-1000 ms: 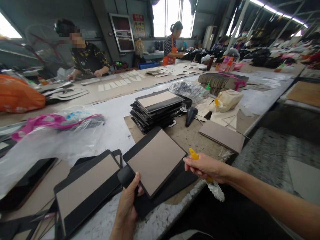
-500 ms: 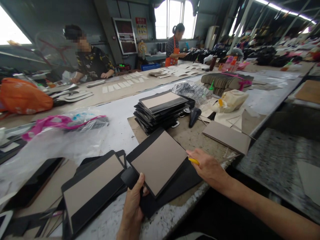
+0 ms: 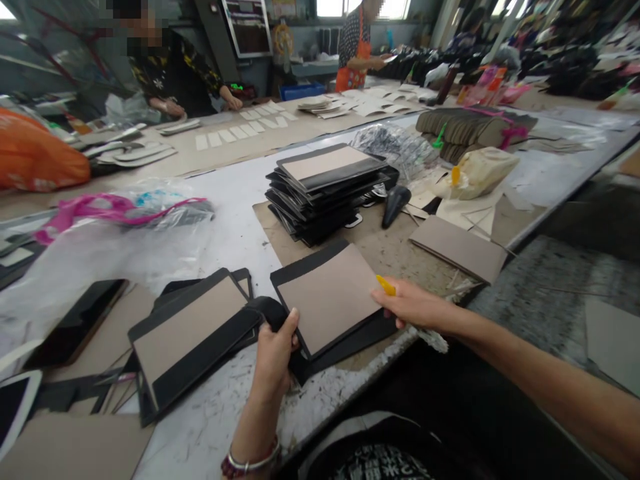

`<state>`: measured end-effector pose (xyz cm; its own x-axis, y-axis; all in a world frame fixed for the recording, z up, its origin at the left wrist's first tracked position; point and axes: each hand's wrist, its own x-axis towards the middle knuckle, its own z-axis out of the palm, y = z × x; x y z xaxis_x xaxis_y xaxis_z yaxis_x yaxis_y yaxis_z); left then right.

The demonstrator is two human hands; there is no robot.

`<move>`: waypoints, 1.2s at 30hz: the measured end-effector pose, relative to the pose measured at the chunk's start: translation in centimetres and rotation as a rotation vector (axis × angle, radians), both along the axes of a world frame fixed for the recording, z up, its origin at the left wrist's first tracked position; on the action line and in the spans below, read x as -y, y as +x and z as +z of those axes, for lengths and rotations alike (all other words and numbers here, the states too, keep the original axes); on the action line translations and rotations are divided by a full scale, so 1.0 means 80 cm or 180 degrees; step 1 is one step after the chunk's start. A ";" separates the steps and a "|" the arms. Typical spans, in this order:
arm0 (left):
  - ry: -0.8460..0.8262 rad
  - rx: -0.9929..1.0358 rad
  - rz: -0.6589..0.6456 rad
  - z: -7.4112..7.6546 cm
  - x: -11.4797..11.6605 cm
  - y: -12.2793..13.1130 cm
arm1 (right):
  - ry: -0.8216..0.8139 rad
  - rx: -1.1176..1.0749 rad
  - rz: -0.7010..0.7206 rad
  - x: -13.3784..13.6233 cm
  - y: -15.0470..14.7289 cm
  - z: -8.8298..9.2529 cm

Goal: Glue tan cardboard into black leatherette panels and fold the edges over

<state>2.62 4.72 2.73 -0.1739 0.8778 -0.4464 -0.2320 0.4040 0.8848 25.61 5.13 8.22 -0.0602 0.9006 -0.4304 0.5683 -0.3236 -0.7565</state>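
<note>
A black panel with a beige board (image 3: 330, 297) on its face is held slightly bent above the worktable. My left hand (image 3: 277, 347) is closed on its near left edge, thumb on top. A black strap-like flap (image 3: 265, 308) curls out beside that thumb. My right hand (image 3: 407, 301) pinches the panel's right edge and also grips a yellow-handled brush (image 3: 386, 285); a whitish, crusted end sticks out below the palm. Under the panel lies another black sheet (image 3: 360, 337), partly hidden. To the left, similar black-and-beige panels (image 3: 193, 333) overlap on the table.
A stack of black panels (image 3: 325, 193) stands behind my hands. Right of it are a black pointed object (image 3: 397, 205), beige boards (image 3: 460, 248) and a cream container (image 3: 483, 172). A phone (image 3: 77, 323) lies left. Two people work across the table.
The view has tipped downward. My right hand has turned, so the yellow handle now points up and the brush's whitish end shows. The panel is bent more, and the black flap has swung up leftward.
</note>
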 end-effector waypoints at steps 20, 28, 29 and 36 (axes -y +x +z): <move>-0.0219 -0.0472 -0.0313 0.007 -0.006 -0.001 | -0.0037 0.1341 0.0871 -0.011 -0.001 -0.024; -0.0215 -0.0476 -0.0346 0.007 -0.008 0.000 | 0.0094 0.1601 0.1073 -0.004 -0.001 -0.028; -0.0235 -0.0504 -0.0351 0.008 -0.009 0.000 | 0.0094 0.1602 0.1104 -0.004 -0.001 -0.028; -0.0259 -0.0678 -0.0365 0.006 -0.008 -0.001 | 0.0057 0.1732 0.1158 -0.003 0.001 -0.031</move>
